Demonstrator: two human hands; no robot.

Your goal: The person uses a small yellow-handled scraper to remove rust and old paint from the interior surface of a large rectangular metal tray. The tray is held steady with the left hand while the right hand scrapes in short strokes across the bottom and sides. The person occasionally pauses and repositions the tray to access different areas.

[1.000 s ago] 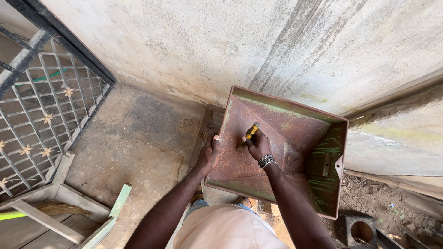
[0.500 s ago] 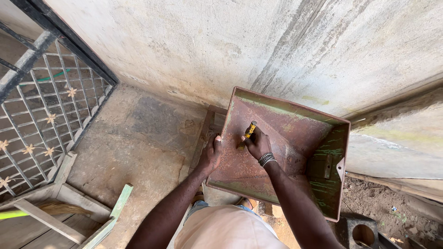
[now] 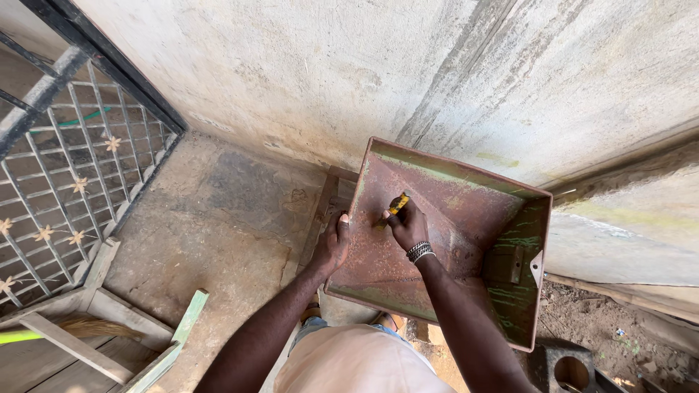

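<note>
Running along the far left: a metal grille gate (image 3: 65, 182) with small star ornaments, cut off by the frame edge, its lower corner meeting a wooden frame (image 3: 95, 320) on the ground, itself only partly in view; a broom-like bundle (image 3: 87, 327) with a green-yellow handle lies across it, its end cut off. Between the gate and the centre: a bare stretch of concrete floor (image 3: 211, 233), bounded behind by a rough plastered wall (image 3: 306, 80). Centre: left hand (image 3: 331, 244), fingers curled over the left rim of a rusty metal hopper (image 3: 466, 218), gripping that edge. The hopper, square-mouthed, red-brown with worn green paint, is tilted against the wall, touching a wooden stool or stand (image 3: 328, 196) mostly hidden beneath it. Inside the hopper: right hand (image 3: 409, 225), beaded bracelet at the wrist, fingers closed around a small yellow tool (image 3: 397, 203) pressed to the inner sloping face; the tool's working end is too small to make out. No loose contents are discernible in the hopper. Lower right: a concrete block (image 3: 568, 367) with a round hole, partly cut off, on littered soil.
</note>
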